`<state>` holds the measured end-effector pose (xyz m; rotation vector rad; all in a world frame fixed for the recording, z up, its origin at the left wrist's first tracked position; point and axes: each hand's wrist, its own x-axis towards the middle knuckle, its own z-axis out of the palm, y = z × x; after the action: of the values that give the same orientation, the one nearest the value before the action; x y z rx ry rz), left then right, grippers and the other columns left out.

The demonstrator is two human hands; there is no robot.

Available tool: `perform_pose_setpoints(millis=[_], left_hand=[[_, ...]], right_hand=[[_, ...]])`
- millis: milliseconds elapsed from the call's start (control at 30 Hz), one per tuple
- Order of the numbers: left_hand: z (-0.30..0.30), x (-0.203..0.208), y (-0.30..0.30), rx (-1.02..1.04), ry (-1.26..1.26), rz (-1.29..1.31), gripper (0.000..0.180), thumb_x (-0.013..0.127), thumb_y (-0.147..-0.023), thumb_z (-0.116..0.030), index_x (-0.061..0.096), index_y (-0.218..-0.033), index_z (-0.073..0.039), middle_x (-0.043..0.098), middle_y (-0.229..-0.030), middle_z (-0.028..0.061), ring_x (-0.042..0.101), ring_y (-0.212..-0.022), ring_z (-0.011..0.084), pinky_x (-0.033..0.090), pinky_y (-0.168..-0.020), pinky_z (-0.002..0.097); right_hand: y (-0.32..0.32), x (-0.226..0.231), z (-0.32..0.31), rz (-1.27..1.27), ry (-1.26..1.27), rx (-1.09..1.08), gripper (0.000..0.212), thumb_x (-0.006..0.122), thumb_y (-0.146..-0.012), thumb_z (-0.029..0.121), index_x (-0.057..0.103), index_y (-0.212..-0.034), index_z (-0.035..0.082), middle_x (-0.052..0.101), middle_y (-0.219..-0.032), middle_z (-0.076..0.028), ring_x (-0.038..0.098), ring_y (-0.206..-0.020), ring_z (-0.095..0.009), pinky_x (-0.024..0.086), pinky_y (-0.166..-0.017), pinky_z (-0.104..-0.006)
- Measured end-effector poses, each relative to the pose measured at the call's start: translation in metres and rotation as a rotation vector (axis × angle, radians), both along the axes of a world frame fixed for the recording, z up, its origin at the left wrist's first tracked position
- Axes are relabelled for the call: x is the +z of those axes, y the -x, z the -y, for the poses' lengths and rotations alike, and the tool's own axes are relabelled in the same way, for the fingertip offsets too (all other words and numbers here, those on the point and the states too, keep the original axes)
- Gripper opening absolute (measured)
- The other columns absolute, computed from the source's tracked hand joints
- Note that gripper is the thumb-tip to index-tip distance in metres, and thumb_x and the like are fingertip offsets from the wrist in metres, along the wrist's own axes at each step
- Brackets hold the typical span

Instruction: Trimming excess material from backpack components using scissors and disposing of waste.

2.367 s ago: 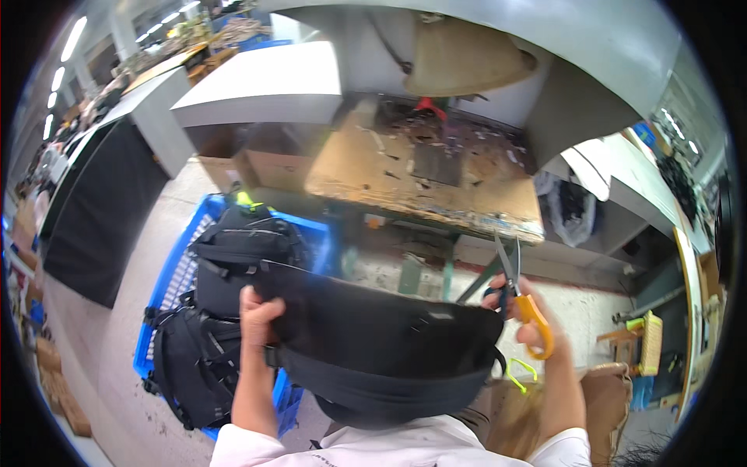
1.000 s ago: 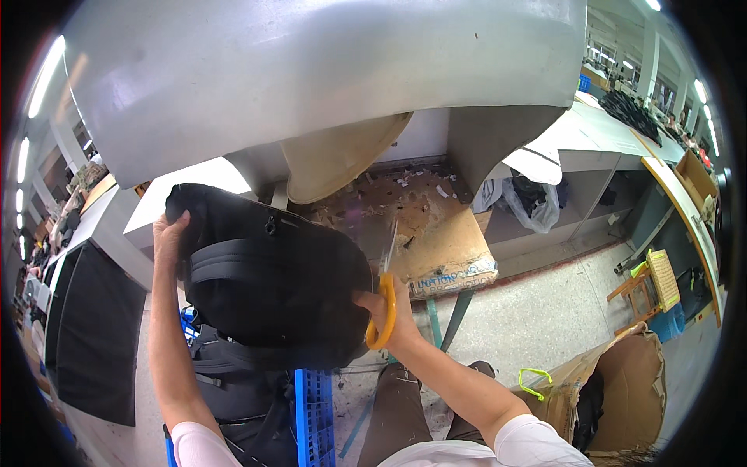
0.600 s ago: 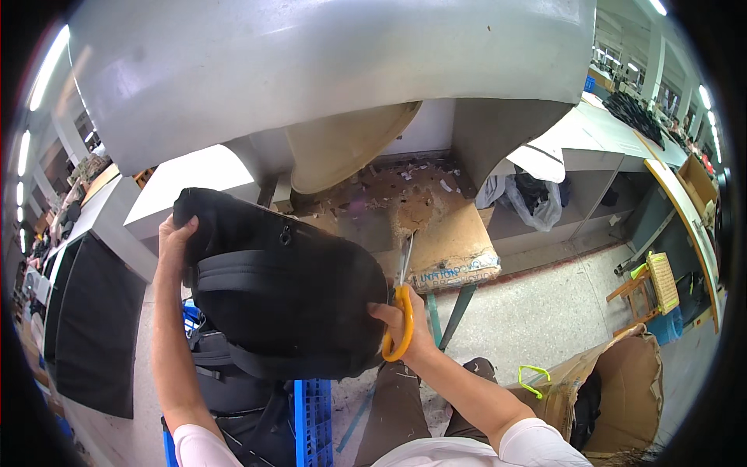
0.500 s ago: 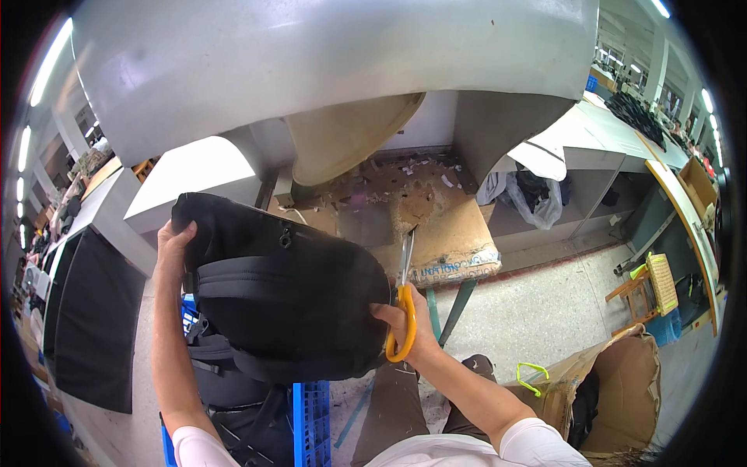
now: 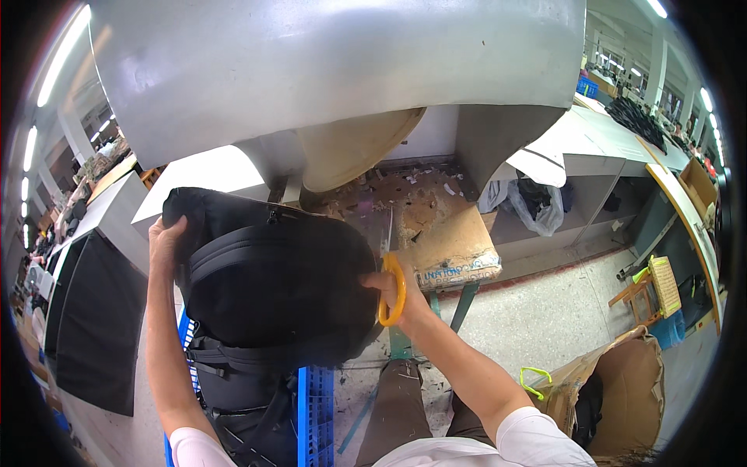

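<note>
A black backpack (image 5: 280, 288) hangs between my two hands, a little blurred by motion. My left hand (image 5: 165, 243) grips its upper left corner. At the backpack's right side, my right hand (image 5: 398, 294) is closed round a pair of scissors (image 5: 394, 289) with yellow-orange handles, its thumb lying against the black fabric. The scissor blades point away from me, up over the worn work board. Below the backpack, more black bags (image 5: 241, 389) lie in a blue plastic crate (image 5: 315, 416) at my left.
Ahead, a worn board (image 5: 451, 249) strewn with scraps lies under a big grey metal hood (image 5: 334, 62). A cardboard box (image 5: 622, 389) with dark items stands at lower right, a wooden stool (image 5: 646, 292) beyond it. White tables (image 5: 591, 140) stand on both sides.
The backpack and both hands have shifted slightly left. My right hand with the scissors has risen, and the blades have swung a little to the left.
</note>
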<state>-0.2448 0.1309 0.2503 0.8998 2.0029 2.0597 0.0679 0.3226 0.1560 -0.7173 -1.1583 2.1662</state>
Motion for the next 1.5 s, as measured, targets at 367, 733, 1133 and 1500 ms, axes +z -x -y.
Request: perform_pose_setpoints(millis=[367, 733, 1133, 1500], left_hand=[[-0.016, 0.005, -0.026, -0.026, 0.022, -0.003, 0.018, 0.060, -0.074, -0.006, 0.058, -0.090, 0.002, 0.061, -0.078, 0.0086, 0.058, -0.065, 0.0152, 0.047, -0.062, 0.0262], [0.078, -0.104, -0.102, -0.062, -0.139, 0.298, 0.031, 0.060, -0.075, -0.008, 0.055, -0.105, -0.004, 0.058, -0.096, 0.0023, 0.055, -0.087, 0.0141, 0.043, -0.081, 0.0277], [0.150, -0.170, -0.234, -0.214, 0.172, 0.523, 0.052, 0.056, -0.053, -0.005, 0.054, -0.105, 0.002, 0.060, -0.097, 0.0105, 0.056, -0.089, 0.0167, 0.042, -0.077, 0.0235], [0.022, -0.071, -0.338, -0.425, 0.193, -0.614, 0.025, 0.067, -0.065, -0.010, 0.058, -0.087, -0.004, 0.058, -0.079, 0.0093, 0.055, -0.073, 0.0285, 0.044, -0.061, 0.0338]], right_hand=[[-0.021, -0.007, -0.002, 0.015, 0.030, 0.003, 0.045, 0.059, -0.063, -0.006, 0.045, -0.106, -0.004, 0.053, -0.085, -0.011, 0.052, -0.080, -0.018, 0.041, -0.071, -0.0258], [-0.095, -0.032, 0.013, 0.059, -0.542, 0.017, 0.044, 0.062, -0.064, -0.003, 0.048, -0.105, 0.005, 0.052, -0.090, -0.001, 0.049, -0.083, -0.011, 0.039, -0.076, -0.0225], [-0.166, 0.005, 0.016, 0.262, -0.971, 0.422, 0.046, 0.058, -0.062, -0.003, 0.051, -0.106, 0.011, 0.056, -0.083, -0.003, 0.053, -0.071, -0.012, 0.041, -0.066, -0.0228], [-0.175, 0.014, 0.044, 0.276, -1.081, 0.501, 0.043, 0.063, -0.059, -0.005, 0.054, -0.098, 0.009, 0.054, -0.073, -0.002, 0.053, -0.063, -0.013, 0.041, -0.059, -0.0231]])
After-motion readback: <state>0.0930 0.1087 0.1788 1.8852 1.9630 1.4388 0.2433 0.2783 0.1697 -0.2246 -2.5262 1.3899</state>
